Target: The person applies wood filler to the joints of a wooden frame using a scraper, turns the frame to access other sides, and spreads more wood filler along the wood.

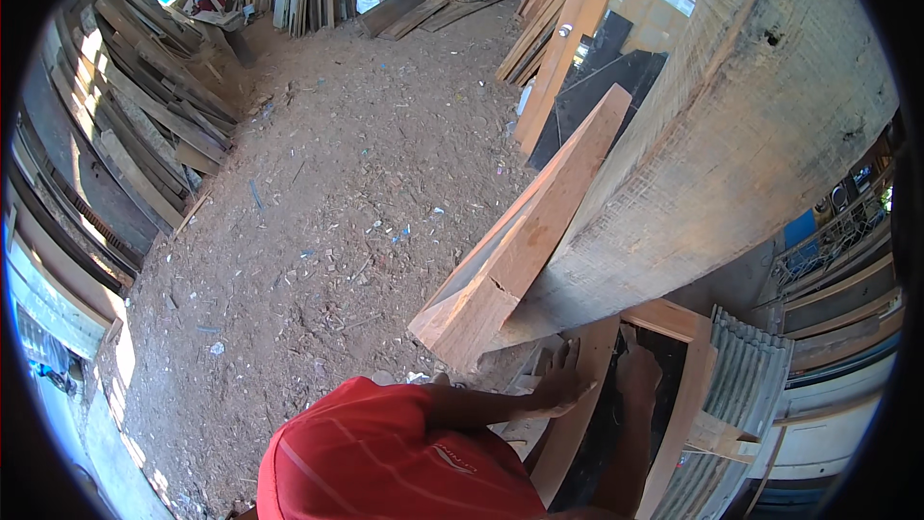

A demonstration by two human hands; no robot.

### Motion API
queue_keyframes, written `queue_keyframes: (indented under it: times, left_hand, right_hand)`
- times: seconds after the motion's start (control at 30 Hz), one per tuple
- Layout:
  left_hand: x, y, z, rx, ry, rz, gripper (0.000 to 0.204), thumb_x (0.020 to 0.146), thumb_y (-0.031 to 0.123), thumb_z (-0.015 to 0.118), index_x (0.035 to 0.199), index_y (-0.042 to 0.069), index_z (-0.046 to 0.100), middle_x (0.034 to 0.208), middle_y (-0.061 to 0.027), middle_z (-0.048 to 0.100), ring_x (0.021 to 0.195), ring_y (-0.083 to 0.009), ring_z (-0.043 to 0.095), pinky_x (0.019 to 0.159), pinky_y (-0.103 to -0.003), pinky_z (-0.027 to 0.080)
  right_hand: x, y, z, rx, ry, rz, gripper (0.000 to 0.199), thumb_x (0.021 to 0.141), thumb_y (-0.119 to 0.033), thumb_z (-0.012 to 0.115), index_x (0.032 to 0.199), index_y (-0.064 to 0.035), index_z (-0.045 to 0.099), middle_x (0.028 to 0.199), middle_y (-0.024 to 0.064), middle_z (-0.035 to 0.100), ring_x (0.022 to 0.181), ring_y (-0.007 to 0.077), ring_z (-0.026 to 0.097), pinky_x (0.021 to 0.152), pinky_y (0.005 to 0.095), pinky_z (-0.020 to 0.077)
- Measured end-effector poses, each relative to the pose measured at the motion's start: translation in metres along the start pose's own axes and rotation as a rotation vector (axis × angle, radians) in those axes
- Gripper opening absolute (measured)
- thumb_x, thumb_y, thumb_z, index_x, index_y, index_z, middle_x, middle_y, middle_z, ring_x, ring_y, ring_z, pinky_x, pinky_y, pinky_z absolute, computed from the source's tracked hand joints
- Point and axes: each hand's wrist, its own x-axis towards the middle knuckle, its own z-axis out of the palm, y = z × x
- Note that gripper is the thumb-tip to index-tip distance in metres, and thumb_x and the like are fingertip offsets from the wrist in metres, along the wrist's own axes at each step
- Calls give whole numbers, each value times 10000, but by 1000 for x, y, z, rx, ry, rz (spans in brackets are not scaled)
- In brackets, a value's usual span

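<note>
At the lower right I have both hands at a reddish-brown wooden frame point(589, 395) that surrounds a dark panel point(608, 424). My left hand point(563, 383) lies against the frame's left rail with its fingers stretched out. Over the dark panel, my right hand point(639, 373) is closed. A small pale tip shows above its fingers, but what it belongs to is too small to make out. Just beyond my left hand, the lower end of a long reddish-brown timber piece point(525, 255) reaches down.
A thick, rough timber beam point(712, 154) slants across the right side, beside the long piece. Corrugated sheeting point(741, 395) stands right of the frame. Planks point(144, 116) lean along the left. Wood chips cover the dirt floor point(318, 193). Two people are far back.
</note>
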Motion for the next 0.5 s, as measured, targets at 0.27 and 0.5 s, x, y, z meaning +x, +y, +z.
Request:
queue_keyframes:
  times: [0.27,0.5]
  left_hand:
    - [1,-6,12,6,22,39,893,1081,451,507,1594,-136,70,1638,-377,118,1510,-574,151,1231,-638,222]
    - [8,-15,16,60,9,61,924,1068,480,508,1585,-153,78,1638,-380,132,1509,-574,157,1221,-668,198]
  right_hand:
    - [-1,-2,-1,-2,10,9,368,991,-175,497,1260,-59,720,1064,281,733,1020,453,717,901,552,562]
    - [-1,-11,-6,6,24,5,352,1007,-185,476,1188,-10,722,1046,282,730,1002,461,715,892,551,566]
